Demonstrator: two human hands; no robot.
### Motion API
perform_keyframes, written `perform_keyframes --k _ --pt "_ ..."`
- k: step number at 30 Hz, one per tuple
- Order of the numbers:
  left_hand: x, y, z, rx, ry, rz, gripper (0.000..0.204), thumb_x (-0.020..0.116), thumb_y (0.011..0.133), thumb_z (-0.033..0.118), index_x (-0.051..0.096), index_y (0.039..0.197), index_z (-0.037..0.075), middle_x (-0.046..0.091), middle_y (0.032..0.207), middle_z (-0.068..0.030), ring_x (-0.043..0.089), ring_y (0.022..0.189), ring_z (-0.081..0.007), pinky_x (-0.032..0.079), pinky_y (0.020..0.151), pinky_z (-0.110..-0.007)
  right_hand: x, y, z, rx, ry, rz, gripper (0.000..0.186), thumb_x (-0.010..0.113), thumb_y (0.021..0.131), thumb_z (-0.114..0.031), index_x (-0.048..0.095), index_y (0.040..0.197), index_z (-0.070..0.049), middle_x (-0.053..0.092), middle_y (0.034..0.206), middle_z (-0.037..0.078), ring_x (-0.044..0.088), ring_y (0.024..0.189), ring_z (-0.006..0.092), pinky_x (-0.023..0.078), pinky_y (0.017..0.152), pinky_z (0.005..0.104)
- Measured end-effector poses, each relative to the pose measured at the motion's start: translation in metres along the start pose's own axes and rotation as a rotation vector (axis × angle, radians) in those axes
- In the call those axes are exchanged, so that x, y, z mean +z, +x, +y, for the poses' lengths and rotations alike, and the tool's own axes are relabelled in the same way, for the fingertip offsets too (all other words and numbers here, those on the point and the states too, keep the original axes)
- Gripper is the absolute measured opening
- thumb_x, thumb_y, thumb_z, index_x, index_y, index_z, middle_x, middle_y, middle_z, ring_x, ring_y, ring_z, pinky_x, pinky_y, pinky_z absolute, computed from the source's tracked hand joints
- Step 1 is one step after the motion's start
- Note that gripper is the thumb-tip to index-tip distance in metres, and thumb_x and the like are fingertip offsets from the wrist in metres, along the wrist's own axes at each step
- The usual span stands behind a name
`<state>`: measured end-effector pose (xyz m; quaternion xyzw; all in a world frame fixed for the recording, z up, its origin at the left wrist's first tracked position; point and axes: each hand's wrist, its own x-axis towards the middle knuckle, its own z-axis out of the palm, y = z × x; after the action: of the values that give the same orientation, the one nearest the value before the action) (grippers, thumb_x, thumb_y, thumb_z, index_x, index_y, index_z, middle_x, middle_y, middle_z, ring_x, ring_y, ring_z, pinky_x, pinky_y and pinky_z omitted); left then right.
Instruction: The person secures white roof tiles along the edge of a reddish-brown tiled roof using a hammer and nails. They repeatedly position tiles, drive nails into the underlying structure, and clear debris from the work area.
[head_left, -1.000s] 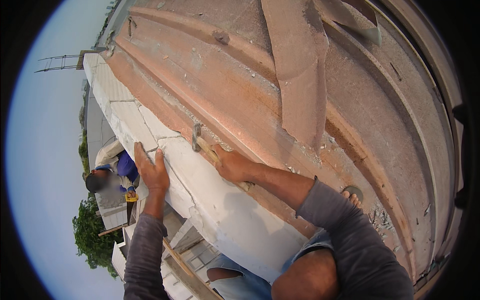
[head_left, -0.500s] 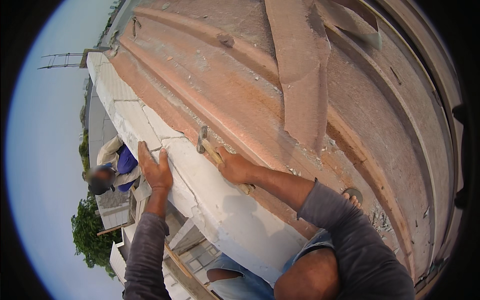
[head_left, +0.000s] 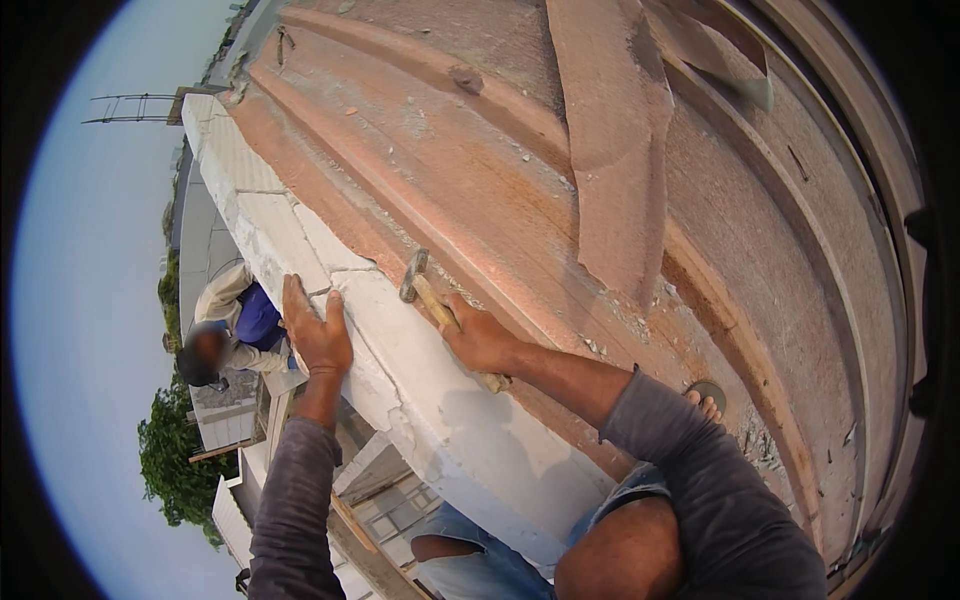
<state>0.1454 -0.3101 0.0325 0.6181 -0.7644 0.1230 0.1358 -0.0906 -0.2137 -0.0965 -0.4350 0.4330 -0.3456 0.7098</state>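
Observation:
A hammer [head_left: 431, 300] with a wooden handle and a metal head is gripped in my right hand [head_left: 480, 336], its head hovering by the edge of the wall. My left hand [head_left: 320, 328] lies on the outer side of the white block wall [head_left: 400, 345], thumb apart from the fingers. Cracks or joints run across the wall's top just ahead of that hand. I straddle the wall, my knee [head_left: 620, 550] showing at the bottom through torn jeans.
A ridged, reddish roof sheet [head_left: 450, 190] with loose rubble spreads to the right; a cut strip of sheet [head_left: 615, 150] lies across it. A co-worker [head_left: 245, 310] is below the wall's left side, near timber framing. Rebar [head_left: 130, 108] sticks out at the far end.
The view has shifted slightly. My left hand stays on the wall and my right hand still holds the hammer, its head tilted a little differently. The co-worker's arm has moved toward the wall.

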Motion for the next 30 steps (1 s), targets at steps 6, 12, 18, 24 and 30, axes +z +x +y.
perform_keyframes --k 6,12,18,24,30 --pt "0.0 0.0 0.003 -0.017 0.034 0.002 0.076 0.071 0.1 0.027 0.043 0.159 -0.01 0.044 0.166 -0.0289 0.04 0.155 -0.0428 0.027 0.13 -0.046 -0.019 -0.01 -0.013 0.033 -0.043 -0.095 0.059 0.049 0.113 -0.027 0.026 0.163 -0.006 0.07 0.105 0.027 0.072 0.09 0.0381 0.056 0.086 0.0516" --pt "-0.002 -0.001 0.008 -0.042 -0.002 0.034 0.078 0.071 0.097 0.033 0.044 0.159 -0.006 0.041 0.168 -0.0252 0.036 0.157 -0.0422 0.026 0.13 -0.051 -0.038 -0.085 -0.003 -0.5 -0.197 0.073 0.058 0.061 0.109 -0.025 0.037 0.157 -0.005 0.069 0.087 0.021 0.072 0.081 0.0301 0.057 0.08 0.0474" --pt "-0.003 -0.006 0.015 -0.089 -0.018 0.051 0.079 0.071 0.096 0.037 0.046 0.159 -0.003 0.042 0.168 -0.0225 0.035 0.158 -0.0402 0.025 0.131 -0.053 -0.069 -0.125 -0.042 -0.171 -0.071 0.081 0.025 0.071 0.105 -0.027 0.068 0.108 -0.003 0.064 0.071 0.012 0.064 0.063 0.0194 0.053 0.061 0.0394" --pt "-0.012 -0.007 0.024 -0.182 -0.09 0.043 0.076 0.069 0.095 0.039 0.048 0.157 0.001 0.041 0.167 -0.0219 0.034 0.158 -0.0388 0.024 0.132 -0.054 0.007 -0.127 -0.08 -0.566 -0.737 0.018 0.028 0.074 0.104 -0.03 0.068 0.101 -0.003 0.069 0.082 0.013 0.071 0.072 0.0298 0.055 0.066 0.0445" --pt "-0.018 -0.011 0.023 -0.161 -0.167 0.048 0.077 0.072 0.093 0.036 0.048 0.155 -0.003 0.039 0.167 -0.0262 0.032 0.159 -0.0419 0.024 0.131 -0.057 0.084 -0.088 -0.07 -0.509 -0.641 0.233 0.046 0.076 0.101 -0.025 0.066 0.14 -0.003 0.065 0.105 0.017 0.064 0.101 0.0358 0.052 0.091 0.0448"
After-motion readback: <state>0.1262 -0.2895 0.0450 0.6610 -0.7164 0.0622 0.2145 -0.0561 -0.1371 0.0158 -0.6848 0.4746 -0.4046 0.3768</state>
